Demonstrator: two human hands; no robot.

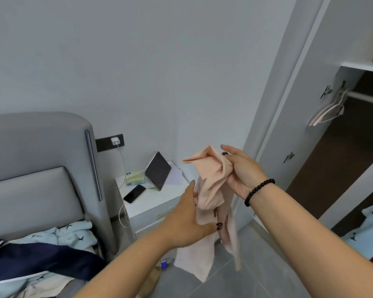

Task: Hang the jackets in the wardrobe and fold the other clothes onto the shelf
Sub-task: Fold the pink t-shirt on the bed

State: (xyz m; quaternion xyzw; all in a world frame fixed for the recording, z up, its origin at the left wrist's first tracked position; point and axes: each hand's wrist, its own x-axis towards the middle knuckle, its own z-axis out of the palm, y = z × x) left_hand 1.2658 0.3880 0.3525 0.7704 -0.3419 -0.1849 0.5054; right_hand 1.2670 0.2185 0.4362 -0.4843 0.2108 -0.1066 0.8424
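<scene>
Held a pale pink garment (pixel 211 190) up in mid-air with both hands. Right hand (pixel 243 171), with the bead bracelet (pixel 259 191) at its wrist, gripped the bunched top of the cloth, fingers curled round it. Left hand (pixel 190 220) just below that grip, thumb and fingers pinching the fabric at its side. Hung the rest of the cloth loose beneath both grips, down toward the grey floor (pixel 256 276). Looked to be sorting out one piece, judging by the thin fabric probably one for folding rather than a jacket, though too crumpled to tell its kind. Off to the right of the grips, the open wardrobe (pixel 310 104), with empty hangers (pixel 329 108) on the rail (pixel 366 96) and a shelf (pixel 362 66) above. To the left and lower, the bed (pixel 30 179) with a dark navy garment (pixel 41 261) and light blue cloth (pixel 78 233) not yet put away. Called next for shaking the piece flat, finding its edges, then folding it and carrying it over to the shelf. Beyond the grips, a nightstand (pixel 155 203) with a phone (pixel 134 194) and tablet (pixel 158 171).
</scene>
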